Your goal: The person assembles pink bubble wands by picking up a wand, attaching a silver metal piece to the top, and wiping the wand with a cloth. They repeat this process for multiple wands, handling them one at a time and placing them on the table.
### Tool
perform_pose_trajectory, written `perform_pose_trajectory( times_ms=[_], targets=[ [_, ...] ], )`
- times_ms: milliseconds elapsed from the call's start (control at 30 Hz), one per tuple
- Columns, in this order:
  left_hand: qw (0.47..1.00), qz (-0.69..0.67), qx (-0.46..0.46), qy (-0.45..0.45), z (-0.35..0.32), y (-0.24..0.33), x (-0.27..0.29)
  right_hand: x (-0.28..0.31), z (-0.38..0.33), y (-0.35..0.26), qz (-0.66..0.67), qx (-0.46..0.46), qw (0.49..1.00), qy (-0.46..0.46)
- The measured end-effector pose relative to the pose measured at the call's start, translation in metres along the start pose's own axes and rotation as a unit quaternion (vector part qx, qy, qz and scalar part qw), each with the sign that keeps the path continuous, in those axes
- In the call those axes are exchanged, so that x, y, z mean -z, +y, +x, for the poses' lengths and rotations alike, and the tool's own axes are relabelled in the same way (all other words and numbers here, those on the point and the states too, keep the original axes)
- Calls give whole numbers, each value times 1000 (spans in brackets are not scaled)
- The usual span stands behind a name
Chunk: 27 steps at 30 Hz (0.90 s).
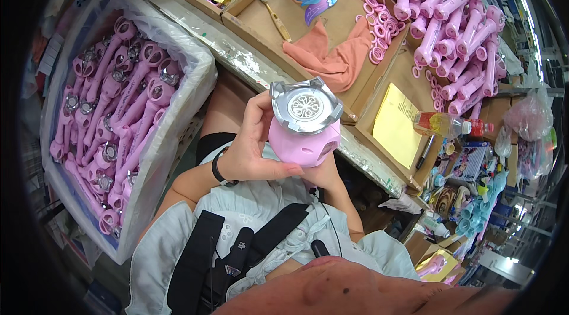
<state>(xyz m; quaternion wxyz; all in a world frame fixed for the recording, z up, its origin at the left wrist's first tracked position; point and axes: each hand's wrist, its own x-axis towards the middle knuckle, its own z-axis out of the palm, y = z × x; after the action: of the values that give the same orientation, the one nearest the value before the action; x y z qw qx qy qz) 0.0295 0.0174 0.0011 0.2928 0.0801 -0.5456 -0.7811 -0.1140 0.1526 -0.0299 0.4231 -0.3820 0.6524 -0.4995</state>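
Observation:
Up close in the middle is a pink plastic wand (pixel 299 144), its round head topped by a notched silver cap with a flower-like pattern. My left hand (pixel 252 152) is closed around the head's left side, thumb along its near edge. Below and to the right, my right hand (pixel 324 176) grips the same wand from underneath; most of its fingers are hidden behind the pink head. The wand's handle cannot be seen from here.
At left stands a plastic-lined bin (pixel 204 63) of pink wands with silver heads. Cardboard trays (pixel 237 16) on the bench hold a peach cloth (pixel 332 57), a toothbrush (pixel 274 17), pink rings (pixel 379 24) and a yellow sheet (pixel 394 125). More pink handles (pixel 450 13) are piled at far right, beside a bottle (pixel 438 124).

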Motion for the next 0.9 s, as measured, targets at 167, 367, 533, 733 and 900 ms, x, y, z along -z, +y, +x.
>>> perform_pose_trajectory(
  times_ms=[167, 367, 533, 733, 900],
  targets=[
    [999, -41, 16, 18, -7, -19, 6, -1, -1, -3, 8, -7, 1000, -10],
    [986, -134, 97, 24, -2, -66, 11, 10, -34, 9, -126, 53, 988, 69],
    [980, -178, 88, 10, 19, -89, 8, 38, -154, 77, -300, -81, 899, 309],
    [977, -193, 87, -15, 41, -91, 15, 67, -374, 192, -127, -286, 548, 776],
    [983, -161, 83, 19, 46, -83, 0, 73, -494, 235, -111, -222, 337, 908]
  ],
)
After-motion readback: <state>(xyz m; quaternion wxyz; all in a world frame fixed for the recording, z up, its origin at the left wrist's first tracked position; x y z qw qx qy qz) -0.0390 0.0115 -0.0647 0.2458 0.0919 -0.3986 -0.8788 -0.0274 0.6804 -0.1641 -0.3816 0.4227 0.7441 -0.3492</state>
